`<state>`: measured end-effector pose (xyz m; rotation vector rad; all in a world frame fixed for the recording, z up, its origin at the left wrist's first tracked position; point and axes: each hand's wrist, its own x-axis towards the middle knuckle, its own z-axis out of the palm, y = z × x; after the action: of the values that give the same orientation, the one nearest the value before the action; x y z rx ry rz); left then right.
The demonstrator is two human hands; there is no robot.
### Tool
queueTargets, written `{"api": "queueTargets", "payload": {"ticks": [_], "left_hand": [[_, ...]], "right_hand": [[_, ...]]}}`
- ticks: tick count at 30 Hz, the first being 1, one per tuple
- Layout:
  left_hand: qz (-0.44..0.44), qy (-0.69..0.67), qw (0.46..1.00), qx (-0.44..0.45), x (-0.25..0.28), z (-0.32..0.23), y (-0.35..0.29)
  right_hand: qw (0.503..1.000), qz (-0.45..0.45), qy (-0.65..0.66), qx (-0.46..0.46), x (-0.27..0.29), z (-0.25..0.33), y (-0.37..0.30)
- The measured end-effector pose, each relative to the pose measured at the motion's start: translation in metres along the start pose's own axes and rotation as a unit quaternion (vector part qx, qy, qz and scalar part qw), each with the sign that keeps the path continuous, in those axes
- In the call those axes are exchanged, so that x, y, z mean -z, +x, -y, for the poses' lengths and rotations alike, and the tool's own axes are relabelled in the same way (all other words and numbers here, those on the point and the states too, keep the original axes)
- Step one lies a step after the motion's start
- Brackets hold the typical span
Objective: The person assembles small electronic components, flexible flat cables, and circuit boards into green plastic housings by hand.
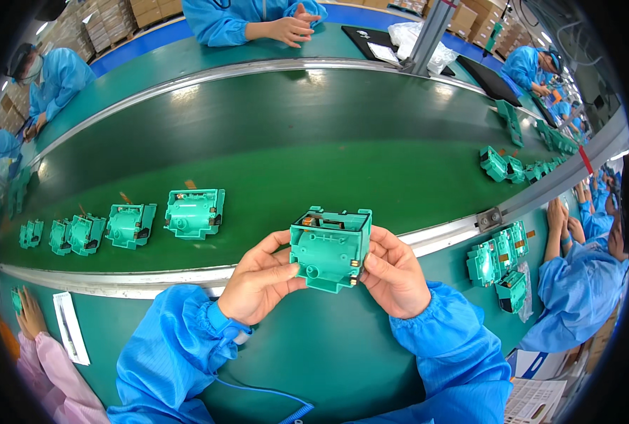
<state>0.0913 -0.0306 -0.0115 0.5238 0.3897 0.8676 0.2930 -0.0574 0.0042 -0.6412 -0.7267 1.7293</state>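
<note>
Both hands hold one green plastic housing (pixel 330 249) between them, above the near edge of the bench (pixel 328 353) and just in front of the conveyor belt (pixel 272 141). The left hand (pixel 259 280) pinches the left side of the housing with thumb and fingers; the right hand (pixel 393 274) presses against its right side, with the fingers curled around the back. The part is tilted a little, its open top turned away from the person, so a small metal piece inside the top shows.

To do this handling well, it seems wise to keep the grip on the solid outer walls and not on the thin tabs at the upper corners, which could bend. The thumbs should stay off the small metal contacts on the right edge. Turning the housing slowly, with both hands supporting it, lets every face be seen without dropping it.

On the belt to the left, a row of similar green housings (pixel 194 212) lies well apart from the hands.
</note>
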Motion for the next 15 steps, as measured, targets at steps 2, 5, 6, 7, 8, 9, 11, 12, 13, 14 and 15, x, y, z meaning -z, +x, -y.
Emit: {"api": "queueTargets", "payload": {"ticks": [2, 5, 6, 7, 8, 9, 11, 12, 13, 14, 15], "left_hand": [[0.001, 0.012, 1.000, 0.013, 0.002, 0.002, 0.000], [0.005, 0.033, 0.999, 0.027, -0.001, 0.001, 0.000], [0.008, 0.041, 0.999, 0.028, -0.003, 0.001, 0.000], [0.008, 0.041, 0.999, 0.028, -0.004, 0.001, -0.001], [0.006, 0.050, 0.998, 0.027, -0.005, 0.000, -0.001], [0.005, 0.059, 0.998, 0.026, -0.006, 0.000, -0.001], [0.006, 0.051, 0.998, 0.020, -0.010, -0.001, -0.003], [0.007, 0.043, 0.999, 0.015, -0.011, -0.002, -0.003], [0.007, 0.043, 0.999, 0.015, -0.012, 0.001, -0.003], [0.026, 0.127, 0.990, -0.058, -0.012, 0.006, -0.003], [0.045, 0.211, 0.967, -0.132, -0.012, 0.009, -0.003]], "right_hand": [[1.000, -0.004, -0.007, 0.007, -0.003, 0.000, -0.002], [0.994, -0.012, -0.105, 0.040, -0.010, 0.000, -0.008], [0.994, -0.012, -0.105, 0.041, -0.011, 0.000, -0.008], [0.993, -0.012, -0.112, 0.044, -0.012, 0.000, -0.009], [0.992, -0.012, -0.119, 0.048, -0.013, 0.000, -0.009], [0.992, -0.012, -0.119, 0.048, -0.014, 0.000, -0.009], [0.991, -0.014, -0.121, 0.049, -0.015, 0.000, -0.009], [0.991, -0.014, -0.120, 0.049, -0.015, 0.000, -0.009], [0.990, -0.011, -0.132, 0.051, -0.014, -0.002, -0.010], [0.988, -0.008, -0.144, 0.052, -0.013, -0.003, -0.010], [0.988, -0.006, -0.144, 0.052, -0.012, -0.006, -0.010]]}}
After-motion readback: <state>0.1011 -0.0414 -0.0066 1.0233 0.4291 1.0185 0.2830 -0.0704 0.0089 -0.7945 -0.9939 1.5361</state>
